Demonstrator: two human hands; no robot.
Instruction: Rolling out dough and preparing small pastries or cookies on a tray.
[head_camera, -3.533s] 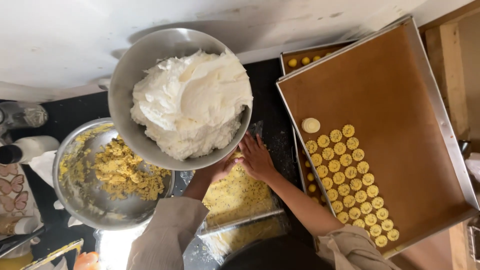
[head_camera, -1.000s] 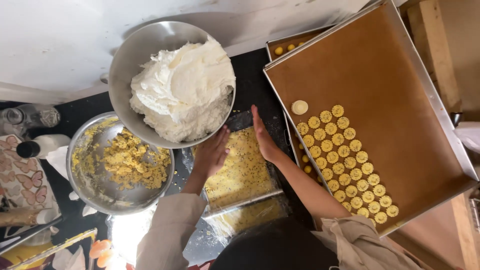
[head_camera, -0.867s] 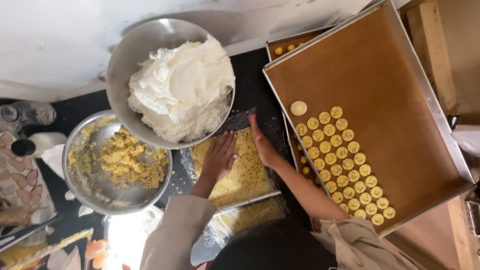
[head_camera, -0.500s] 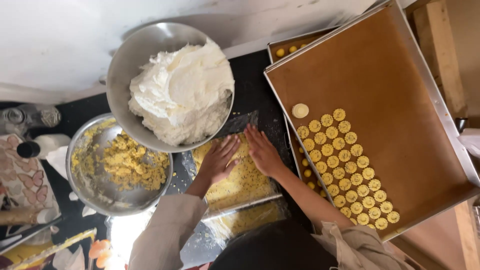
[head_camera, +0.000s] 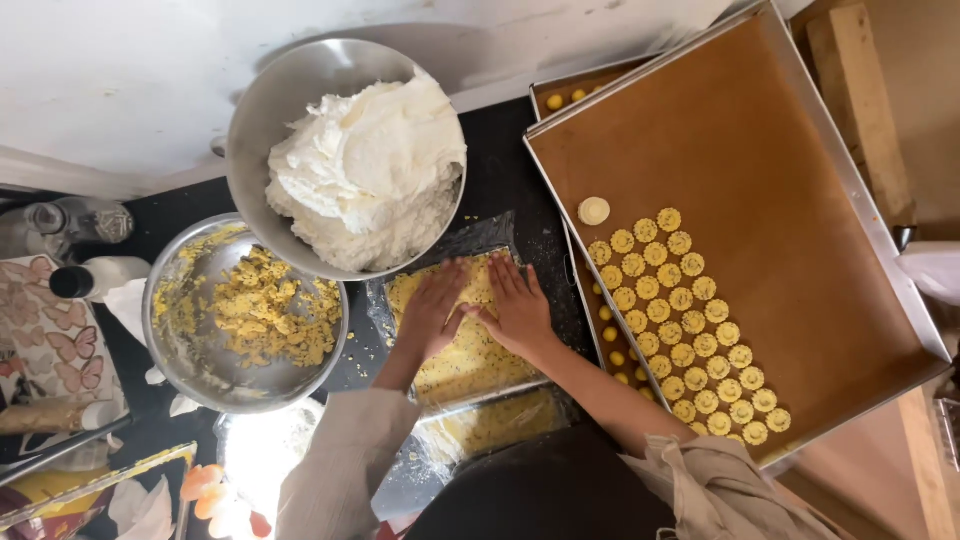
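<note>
yellow dough (head_camera: 470, 360) partly hidden under left hand (head_camera: 435, 310), right hand (head_camera: 520, 310)

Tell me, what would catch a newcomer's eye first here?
Likely the steel bowl heaped with white cream at top centre, then the big tray on the right with rows of small yellow cookies. In the middle, the left hand and right hand press flat on yellow dough.

Both bowls (head_camera: 345, 160) lie left of the tray (head_camera: 800, 200); dough slab (head_camera: 465, 350) before them, between.
</note>
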